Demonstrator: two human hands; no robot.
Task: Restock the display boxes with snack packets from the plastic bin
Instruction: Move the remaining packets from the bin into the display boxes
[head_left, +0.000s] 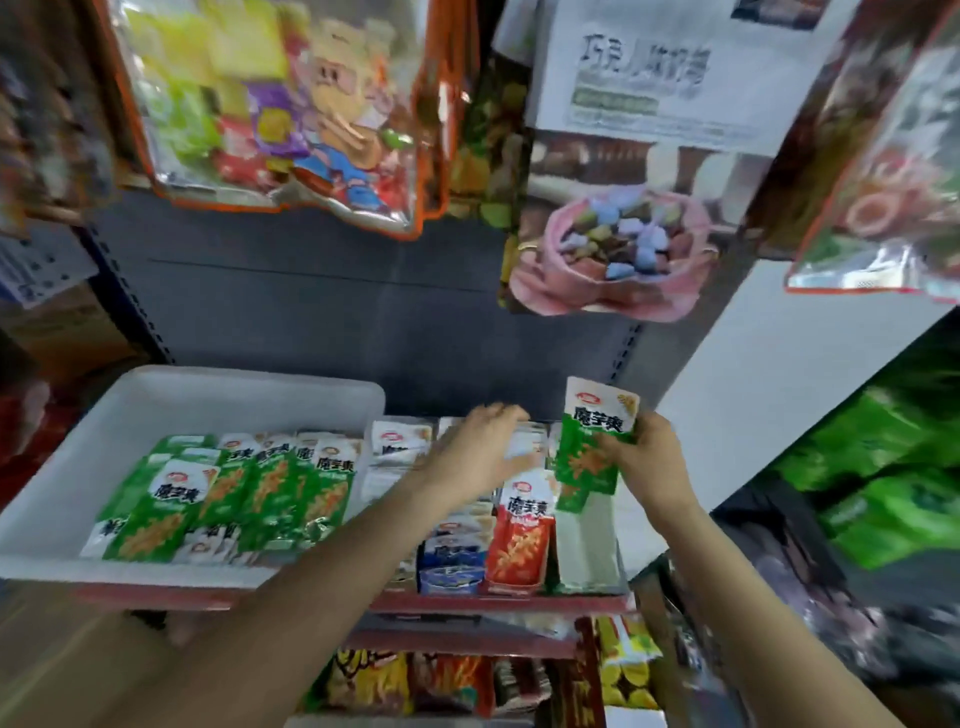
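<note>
The right hand (641, 460) pinches a green-and-white foil snack packet (595, 436) by its lower right side, thumb across the front, holding it upright above the pale green cardboard display box (589, 540) at the right end of the shelf row. The left hand (483, 447) reaches across with fingers bent down onto the white packets (524, 444) standing at the back of the boxes; whether it grips 1 of them or only presses them back is too blurred to tell. The main risk, as I judge it, is that the green packet catches on the box's front lip or on its red-packeted neighbour (522, 535) and folds instead of sliding in, since it is held from 1 side only; the left hand's pressure could also tip the back row over. Both forearms stretch forward from the bottom of the view, the left crossing diagonally over the corner of the white rectangular plastic bin (62, 467), which sits on the shelf just left of the boxes and holds a row of green packets (249, 493) lying flat. Large printed snack bags (270, 104) hang above.
</note>
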